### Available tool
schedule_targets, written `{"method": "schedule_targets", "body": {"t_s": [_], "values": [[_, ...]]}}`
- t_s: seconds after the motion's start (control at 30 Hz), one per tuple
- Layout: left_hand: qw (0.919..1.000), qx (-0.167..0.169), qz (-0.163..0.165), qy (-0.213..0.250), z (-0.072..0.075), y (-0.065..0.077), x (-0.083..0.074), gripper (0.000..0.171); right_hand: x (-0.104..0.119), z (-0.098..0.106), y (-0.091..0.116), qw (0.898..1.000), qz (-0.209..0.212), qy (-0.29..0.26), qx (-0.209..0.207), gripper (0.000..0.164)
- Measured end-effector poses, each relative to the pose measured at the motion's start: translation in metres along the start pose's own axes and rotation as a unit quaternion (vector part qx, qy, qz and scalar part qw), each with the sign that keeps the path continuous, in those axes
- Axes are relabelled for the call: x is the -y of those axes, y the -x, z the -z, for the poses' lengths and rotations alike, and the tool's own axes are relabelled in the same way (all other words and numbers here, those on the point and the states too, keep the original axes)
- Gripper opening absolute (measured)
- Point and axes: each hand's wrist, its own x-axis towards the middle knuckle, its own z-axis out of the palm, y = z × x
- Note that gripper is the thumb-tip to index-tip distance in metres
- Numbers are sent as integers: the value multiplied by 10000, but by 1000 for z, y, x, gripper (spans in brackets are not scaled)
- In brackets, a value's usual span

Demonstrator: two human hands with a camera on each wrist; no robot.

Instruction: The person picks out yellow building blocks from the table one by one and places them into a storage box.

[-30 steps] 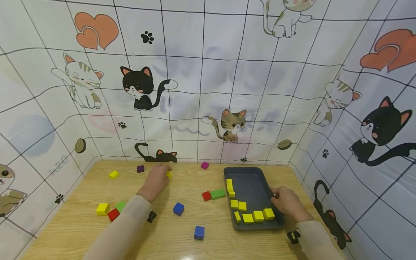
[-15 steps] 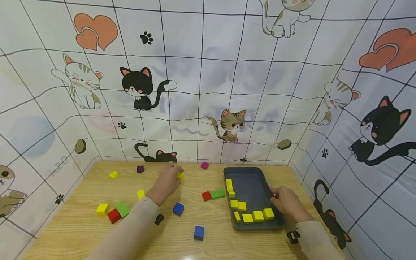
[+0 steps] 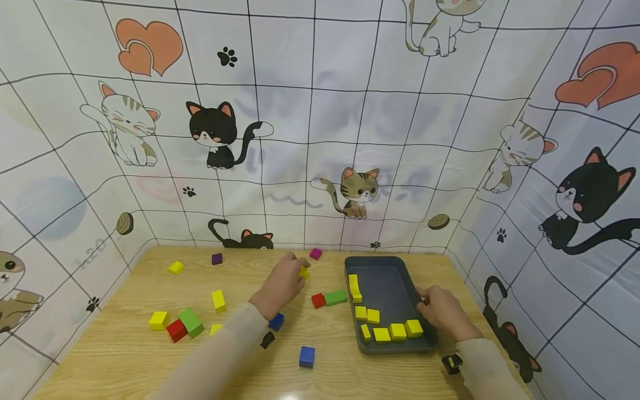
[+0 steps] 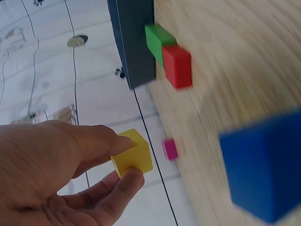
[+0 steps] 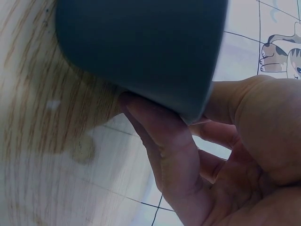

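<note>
My left hand (image 3: 282, 282) is above the table, left of the tray. Between its thumb and fingertips it pinches a yellow block (image 4: 135, 157), which is mostly hidden by the fingers in the head view. My right hand (image 3: 445, 312) grips the right side of a dark grey tray (image 3: 392, 291). In the right wrist view, fingers (image 5: 167, 134) lie against the tray's outer wall (image 5: 146, 52), and the thumb goes over behind the rim. Several yellow blocks (image 3: 397, 332) lie in the tray, along its left and near sides.
A red block (image 3: 318, 300) and a green block (image 3: 335, 298) lie against the tray's left side. Blue blocks (image 3: 307, 356) are nearer. At the back are a magenta block (image 3: 315, 254) and a dark purple one (image 3: 216, 259). Yellow, red and green blocks (image 3: 190, 323) lie at left.
My left hand has moved right toward the tray with the yellow block, uncovering yellow blocks on the left and partly covering a blue one. The right hand and tray stay put.
</note>
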Motion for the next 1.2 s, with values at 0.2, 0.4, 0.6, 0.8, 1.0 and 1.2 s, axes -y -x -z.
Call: {"method": "schedule_targets", "body": {"t_s": [0.2,0.4,0.6,0.8,1.0,1.2], "values": [[9988,21,-468,107,-11,-7,-27,37,2,1,1,10000,62,3,-47,49],[9968,230,-767,-9,-23,-14,-56,35,2,1,2,10000,11,57,-33,50],[9938,509,-978,-176,-37,-24,-86,33,1,2,3,10000,36,68,-63,50],[9908,863,-997,-301,-54,-33,-104,33,1,1,3,10000,64,15,-40,49],[9883,1014,-1028,-498,-67,-39,-114,34,3,0,3,10000,57,-46,-19,47],[9857,1041,-1185,-587,-77,-41,-123,33,4,0,3,10000,6,-54,-7,47]]}}
